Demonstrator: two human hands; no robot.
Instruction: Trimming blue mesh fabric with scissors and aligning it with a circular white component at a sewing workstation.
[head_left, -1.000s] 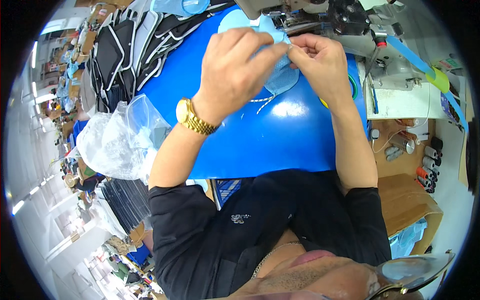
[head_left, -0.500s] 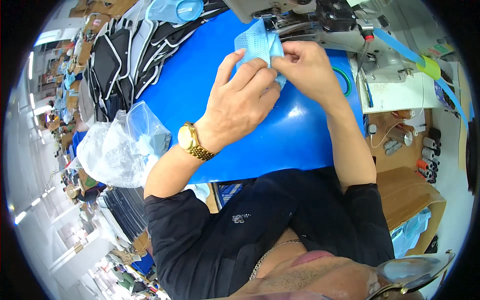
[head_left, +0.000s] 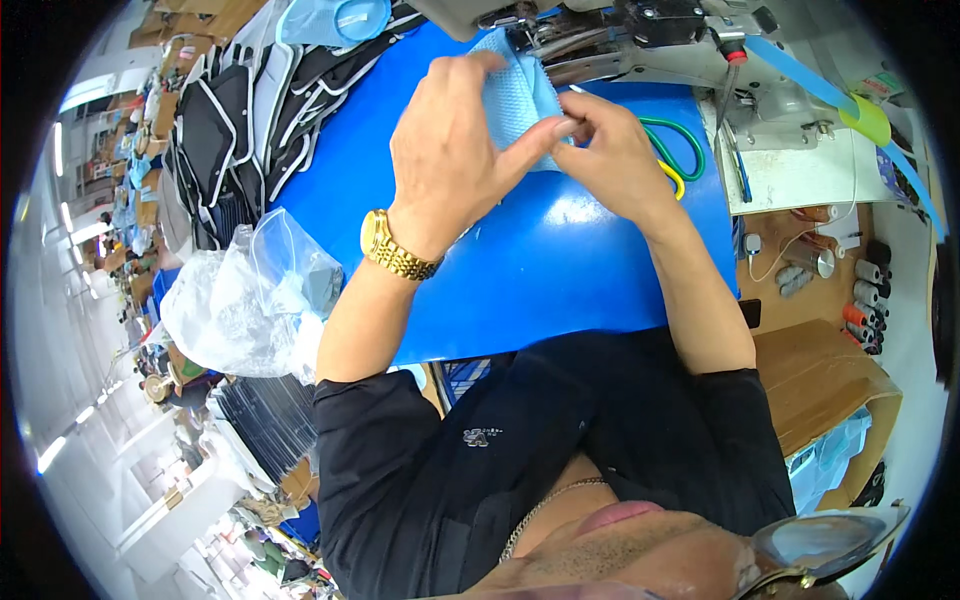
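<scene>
A light blue mesh fabric piece (head_left: 512,100) runs from under the head of a sewing machine (head_left: 590,40) toward me on the blue tabletop. My left hand (head_left: 445,150), with a gold watch on its wrist, lies over the fabric's left edge. Its thumb reaches across the fabric to the fingertips of the other hand, while most of its fingers curl out of sight. At the fabric's right edge, my right hand (head_left: 605,150) is closed in a pinch on it. A thin pale tip sticks up by its index finger; I cannot make out what it is.
Scissors with green and yellow handles (head_left: 690,150) lie right of my right hand. Black pieces with white piping (head_left: 225,140) are heaped at left, near a clear plastic bag (head_left: 235,300). A cardboard box (head_left: 830,380) and thread spools (head_left: 865,295) are at right.
My left hand has turned and shifted left and up, its thumb now stretched toward my right hand. The fabric has straightened out, and more of the scissors shows.
</scene>
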